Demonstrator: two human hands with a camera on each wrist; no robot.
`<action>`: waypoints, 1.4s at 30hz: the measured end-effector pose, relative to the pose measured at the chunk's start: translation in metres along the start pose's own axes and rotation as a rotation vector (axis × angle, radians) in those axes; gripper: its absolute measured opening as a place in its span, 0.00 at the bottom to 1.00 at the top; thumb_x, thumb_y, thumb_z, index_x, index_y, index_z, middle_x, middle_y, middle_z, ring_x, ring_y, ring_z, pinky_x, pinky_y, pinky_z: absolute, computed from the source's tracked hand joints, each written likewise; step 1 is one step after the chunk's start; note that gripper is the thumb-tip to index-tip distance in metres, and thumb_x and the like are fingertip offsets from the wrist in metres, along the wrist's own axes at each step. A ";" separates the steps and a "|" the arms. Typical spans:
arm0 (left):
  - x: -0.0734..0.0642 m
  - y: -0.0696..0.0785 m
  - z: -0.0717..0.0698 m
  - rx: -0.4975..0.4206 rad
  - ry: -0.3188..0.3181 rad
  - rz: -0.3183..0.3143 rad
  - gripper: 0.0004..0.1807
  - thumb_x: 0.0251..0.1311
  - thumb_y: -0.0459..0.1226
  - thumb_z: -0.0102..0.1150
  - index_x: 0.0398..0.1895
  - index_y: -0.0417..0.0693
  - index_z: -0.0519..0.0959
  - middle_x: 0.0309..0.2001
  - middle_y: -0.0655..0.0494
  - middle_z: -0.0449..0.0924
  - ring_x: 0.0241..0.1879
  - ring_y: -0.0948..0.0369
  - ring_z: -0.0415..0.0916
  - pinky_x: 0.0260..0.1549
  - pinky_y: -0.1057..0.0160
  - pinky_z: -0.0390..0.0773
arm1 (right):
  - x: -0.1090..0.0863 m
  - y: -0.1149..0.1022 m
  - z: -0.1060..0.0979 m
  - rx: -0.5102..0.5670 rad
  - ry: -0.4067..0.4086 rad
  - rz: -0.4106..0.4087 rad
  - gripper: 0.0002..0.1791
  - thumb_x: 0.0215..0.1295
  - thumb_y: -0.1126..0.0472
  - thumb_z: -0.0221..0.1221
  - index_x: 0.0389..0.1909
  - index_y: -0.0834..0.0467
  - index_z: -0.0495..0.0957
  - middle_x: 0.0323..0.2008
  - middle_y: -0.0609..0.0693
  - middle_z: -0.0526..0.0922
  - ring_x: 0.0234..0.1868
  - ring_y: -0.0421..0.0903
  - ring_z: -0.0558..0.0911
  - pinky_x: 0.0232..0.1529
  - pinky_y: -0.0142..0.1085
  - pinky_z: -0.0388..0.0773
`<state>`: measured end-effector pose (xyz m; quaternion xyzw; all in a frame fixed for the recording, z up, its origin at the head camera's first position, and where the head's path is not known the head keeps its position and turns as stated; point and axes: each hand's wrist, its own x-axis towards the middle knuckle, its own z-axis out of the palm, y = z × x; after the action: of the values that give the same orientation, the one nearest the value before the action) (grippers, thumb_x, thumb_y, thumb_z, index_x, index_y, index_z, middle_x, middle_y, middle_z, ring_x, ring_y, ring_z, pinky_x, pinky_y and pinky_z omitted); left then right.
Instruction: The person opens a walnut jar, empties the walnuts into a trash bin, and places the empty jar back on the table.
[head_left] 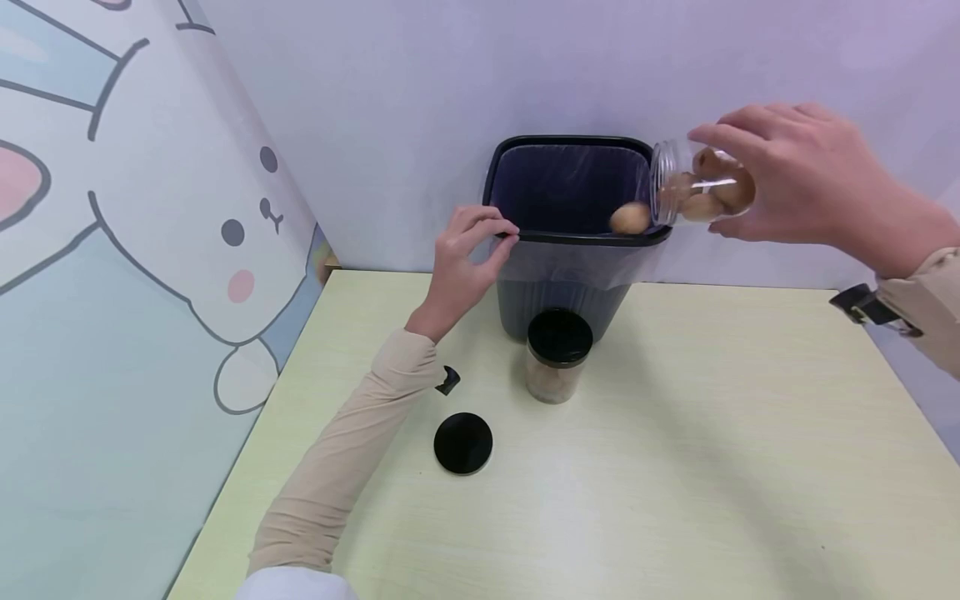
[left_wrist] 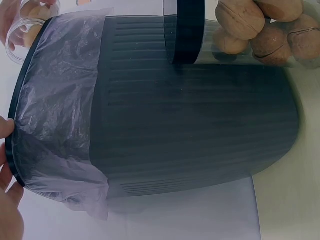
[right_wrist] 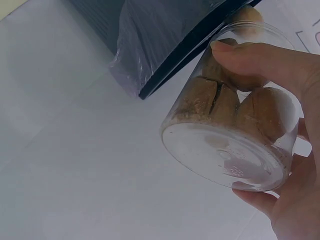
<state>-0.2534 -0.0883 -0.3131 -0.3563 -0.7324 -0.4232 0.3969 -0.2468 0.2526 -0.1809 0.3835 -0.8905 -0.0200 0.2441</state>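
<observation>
My right hand grips an uncapped clear jar, tipped sideways with its mouth over the right rim of a dark trash bin. Several walnuts are inside the jar, and one loose walnut is just past its mouth, inside the bin's opening. With thumb and fingers, my left hand pinches the bin's front-left rim, where a thin plastic liner folds over the outside. The bin's bottom is hidden from view.
A second jar, capped in black and holding walnuts, stands right in front of the bin. Nearer on the pale table lies a loose black lid. A wall rises behind, and a cartoon-printed panel borders the left.
</observation>
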 end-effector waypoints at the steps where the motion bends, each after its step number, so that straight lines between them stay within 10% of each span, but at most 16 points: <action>1: 0.000 0.000 0.000 -0.001 0.001 -0.002 0.03 0.56 0.29 0.64 0.32 0.41 0.84 0.39 0.48 0.78 0.45 0.54 0.69 0.46 0.60 0.70 | 0.000 0.000 0.000 0.000 0.003 -0.001 0.50 0.26 0.57 0.72 0.60 0.61 0.68 0.50 0.67 0.73 0.51 0.67 0.70 0.61 0.58 0.59; 42: -0.003 -0.004 0.002 -0.008 0.012 0.003 0.03 0.55 0.30 0.65 0.33 0.41 0.84 0.39 0.49 0.78 0.45 0.54 0.69 0.45 0.60 0.71 | 0.012 -0.003 -0.001 -0.041 0.094 -0.034 0.49 0.22 0.65 0.71 0.59 0.61 0.70 0.51 0.66 0.72 0.51 0.66 0.68 0.63 0.56 0.58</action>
<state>-0.2557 -0.0885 -0.3181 -0.3562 -0.7278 -0.4278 0.4006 -0.2510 0.2422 -0.1757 0.3940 -0.8708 -0.0243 0.2929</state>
